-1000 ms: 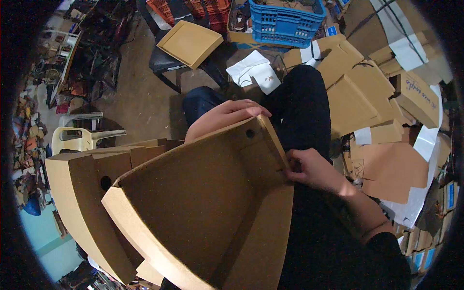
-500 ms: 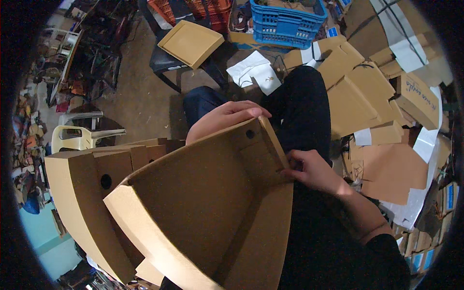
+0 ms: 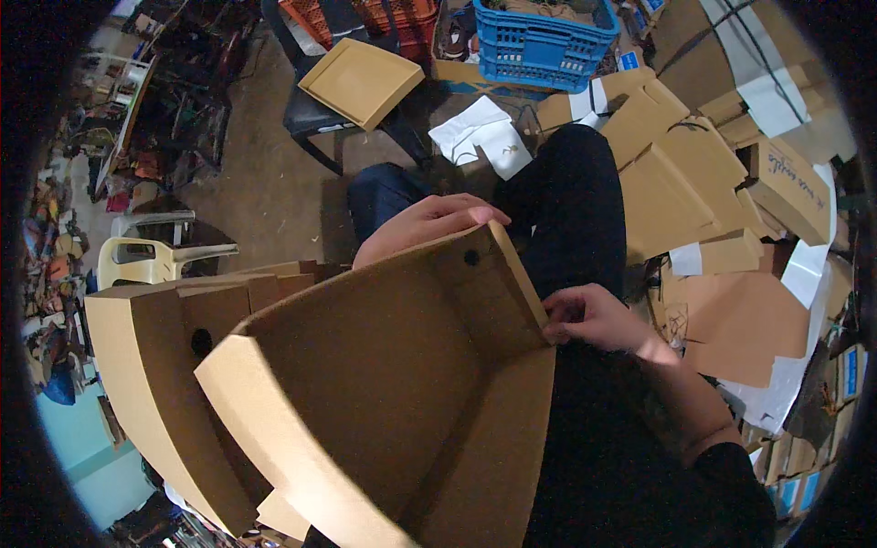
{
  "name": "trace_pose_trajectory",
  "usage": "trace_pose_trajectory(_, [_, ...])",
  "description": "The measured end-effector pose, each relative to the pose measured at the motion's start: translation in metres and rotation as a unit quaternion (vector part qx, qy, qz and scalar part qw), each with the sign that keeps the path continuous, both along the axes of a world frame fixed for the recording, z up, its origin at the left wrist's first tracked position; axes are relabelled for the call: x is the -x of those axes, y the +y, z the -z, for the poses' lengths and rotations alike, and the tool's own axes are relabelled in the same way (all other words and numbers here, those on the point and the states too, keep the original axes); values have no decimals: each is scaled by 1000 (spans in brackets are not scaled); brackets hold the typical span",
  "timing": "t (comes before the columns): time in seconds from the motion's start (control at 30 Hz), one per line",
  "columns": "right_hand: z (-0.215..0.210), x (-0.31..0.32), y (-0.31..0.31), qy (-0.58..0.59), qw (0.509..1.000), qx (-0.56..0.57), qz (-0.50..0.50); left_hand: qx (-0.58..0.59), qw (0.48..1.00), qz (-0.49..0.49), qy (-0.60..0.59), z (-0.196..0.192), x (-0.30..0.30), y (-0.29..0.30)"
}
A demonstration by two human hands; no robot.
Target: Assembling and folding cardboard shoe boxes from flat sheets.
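Observation:
A brown cardboard box (image 3: pixel 384 365), open at the top, rests tilted across my lap, with a round hole in its far end wall. My left hand (image 3: pixel 427 226) lies over the outside of the far long wall, its fingers reaching the far corner and gripping there. My right hand (image 3: pixel 598 320) is closed, with fingertips pinched against the outer edge of the end wall near its right corner. Part of those fingertips is hidden. Just left of this box stands more brown cardboard boxes (image 3: pixel 151 365), also with a round hole.
Ahead, a shallow cardboard lid (image 3: pixel 364 84) lies on a black chair (image 3: pixel 315 114). White paper pieces (image 3: pixel 481 135) lie on the floor near a blue crate (image 3: pixel 546 46). Flattened cardboard (image 3: pixel 671 196) is heaped at right. A cream plastic chair (image 3: pixel 137 260) stands at left.
My right hand has slid slightly down and outward along the end wall, its fingers drawn closer together. The box has tipped slightly; my left hand stays at the far corner.

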State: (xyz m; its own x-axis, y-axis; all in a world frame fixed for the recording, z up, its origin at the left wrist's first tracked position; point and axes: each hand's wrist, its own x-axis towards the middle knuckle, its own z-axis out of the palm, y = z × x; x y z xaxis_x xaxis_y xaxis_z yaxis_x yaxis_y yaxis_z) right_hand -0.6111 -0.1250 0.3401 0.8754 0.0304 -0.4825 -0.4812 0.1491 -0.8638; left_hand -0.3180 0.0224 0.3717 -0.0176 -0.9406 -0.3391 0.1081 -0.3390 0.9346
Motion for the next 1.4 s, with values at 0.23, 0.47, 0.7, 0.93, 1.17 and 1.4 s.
trace_pose_trajectory(0.23, [-1,-3,11,-46,977,206,-8,51,997,35,-51,3,-3,-7])
trace_pose_trajectory(0.47, [2,-20,-5,-72,973,201,-91,6,1000,21,-3,-2,1,-5])
trace_pose_trajectory(0.7, [5,-86,3,-80,969,226,51,16,1000,0,17,-3,4,-6])
trace_pose_trajectory(0.93, [22,-92,9,-124,958,240,93,77,997,14,-22,2,-1,-3])
trace_pose_trajectory(1.17, [20,-89,12,-97,964,226,103,106,992,19,-71,5,-3,-4])
trace_pose_trajectory(1.4, [41,-76,7,-102,974,181,93,28,999,-13,-39,-7,8,-8])
